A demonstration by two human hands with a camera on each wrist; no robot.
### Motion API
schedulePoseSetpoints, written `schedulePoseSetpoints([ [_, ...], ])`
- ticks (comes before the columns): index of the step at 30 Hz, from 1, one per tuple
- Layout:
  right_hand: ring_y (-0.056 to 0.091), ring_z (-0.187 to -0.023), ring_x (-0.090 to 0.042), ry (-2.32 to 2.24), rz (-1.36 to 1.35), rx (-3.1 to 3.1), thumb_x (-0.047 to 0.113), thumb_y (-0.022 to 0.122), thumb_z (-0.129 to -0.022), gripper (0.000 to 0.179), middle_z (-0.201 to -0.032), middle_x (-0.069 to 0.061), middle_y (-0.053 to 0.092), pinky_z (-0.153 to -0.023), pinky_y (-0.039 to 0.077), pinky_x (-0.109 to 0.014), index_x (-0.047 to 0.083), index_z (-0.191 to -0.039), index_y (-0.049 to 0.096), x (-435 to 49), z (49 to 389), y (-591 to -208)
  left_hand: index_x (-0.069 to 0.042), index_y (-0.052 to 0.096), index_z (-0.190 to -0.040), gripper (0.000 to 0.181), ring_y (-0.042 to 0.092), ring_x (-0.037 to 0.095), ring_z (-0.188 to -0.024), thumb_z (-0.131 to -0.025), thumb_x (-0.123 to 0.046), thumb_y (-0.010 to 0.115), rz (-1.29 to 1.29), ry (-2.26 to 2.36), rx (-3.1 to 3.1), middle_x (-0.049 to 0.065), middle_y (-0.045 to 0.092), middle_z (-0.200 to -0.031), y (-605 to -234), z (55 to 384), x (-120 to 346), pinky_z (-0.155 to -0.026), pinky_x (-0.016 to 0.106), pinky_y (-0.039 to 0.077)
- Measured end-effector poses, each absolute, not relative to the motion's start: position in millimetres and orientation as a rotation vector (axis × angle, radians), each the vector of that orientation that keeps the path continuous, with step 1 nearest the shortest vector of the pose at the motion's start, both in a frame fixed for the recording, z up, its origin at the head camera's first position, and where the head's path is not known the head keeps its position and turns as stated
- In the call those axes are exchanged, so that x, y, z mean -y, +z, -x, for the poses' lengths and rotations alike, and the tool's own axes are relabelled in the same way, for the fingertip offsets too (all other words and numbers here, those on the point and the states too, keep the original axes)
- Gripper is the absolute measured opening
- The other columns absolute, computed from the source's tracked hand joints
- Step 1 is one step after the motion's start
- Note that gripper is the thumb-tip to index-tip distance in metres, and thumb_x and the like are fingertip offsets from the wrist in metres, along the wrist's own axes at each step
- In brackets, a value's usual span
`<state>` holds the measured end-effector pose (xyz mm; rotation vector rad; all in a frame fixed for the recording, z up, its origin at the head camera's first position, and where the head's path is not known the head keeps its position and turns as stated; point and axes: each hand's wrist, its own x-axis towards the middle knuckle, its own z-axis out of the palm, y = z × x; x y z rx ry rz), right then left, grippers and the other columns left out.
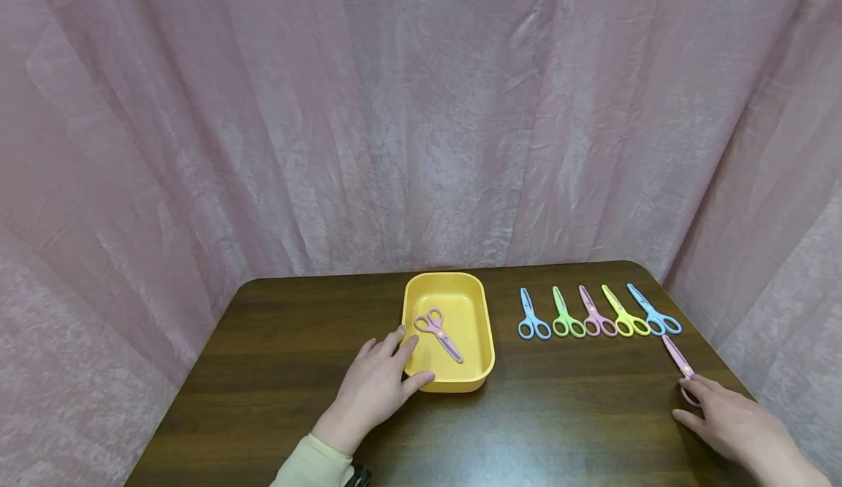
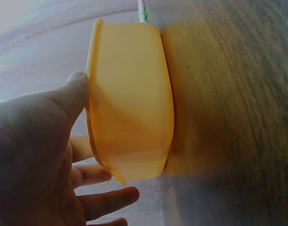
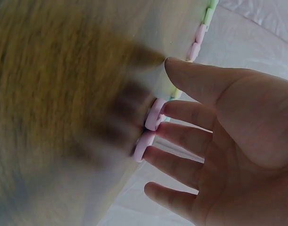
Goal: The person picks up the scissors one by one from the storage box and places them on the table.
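My left hand rests at the near left corner of a yellow tray, thumb at its near rim and fingers spread along the left side. In the left wrist view the thumb touches the rim of the tray. Inside the tray lie pink scissors. At the table's right side, my right hand touches the handles of other pink scissors lying on the table. The right wrist view has its fingertips against the pink handle loops, with the thumb apart from them.
Right of the tray, several scissors lie in a row: blue scissors, green scissors, pink scissors, yellow scissors and more blue scissors. A pink curtain hangs behind the dark wooden table.
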<state>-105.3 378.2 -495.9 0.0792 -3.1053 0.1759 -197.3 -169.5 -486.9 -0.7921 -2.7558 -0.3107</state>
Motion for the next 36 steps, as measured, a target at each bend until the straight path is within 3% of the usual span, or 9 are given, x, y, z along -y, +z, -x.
schedulePoseSetpoints([
  [15,0.063,-0.119,-0.064,0.214,-0.044,3.116,0.029,0.085,-0.097,0.049,-0.138,-0.042,0.060,-0.087,0.053,-0.074,-0.005,-0.129,0.070,-379,105,-494,-0.004,0.068,-0.149,0.071,0.065,0.037,-0.135,-0.105,-0.060,0.069,0.794,-0.307,2.744,0.021,0.061,-0.153,-488,196,170,-0.114,0.064,0.048],
  [29,0.059,-0.123,-0.065,0.214,-0.073,3.015,0.025,0.085,-0.097,0.053,-0.138,-0.045,0.059,-0.096,0.051,-0.075,-0.010,-0.132,0.069,-371,109,-488,-0.005,0.067,-0.151,0.073,0.064,0.038,-0.137,-0.104,-0.062,0.068,0.794,-0.315,2.775,0.021,0.059,-0.155,-486,198,170,-0.116,0.064,0.047],
  [36,0.065,-0.121,-0.059,0.178,-0.152,2.929,0.022,0.088,-0.092,0.055,-0.134,-0.040,0.065,-0.098,0.052,-0.070,-0.013,-0.130,0.069,-361,115,-483,-0.005,0.068,-0.149,0.072,0.064,0.037,-0.136,-0.105,-0.061,0.069,0.796,-0.307,2.758,0.021,0.060,-0.153,-486,197,170,-0.114,0.064,0.048],
])
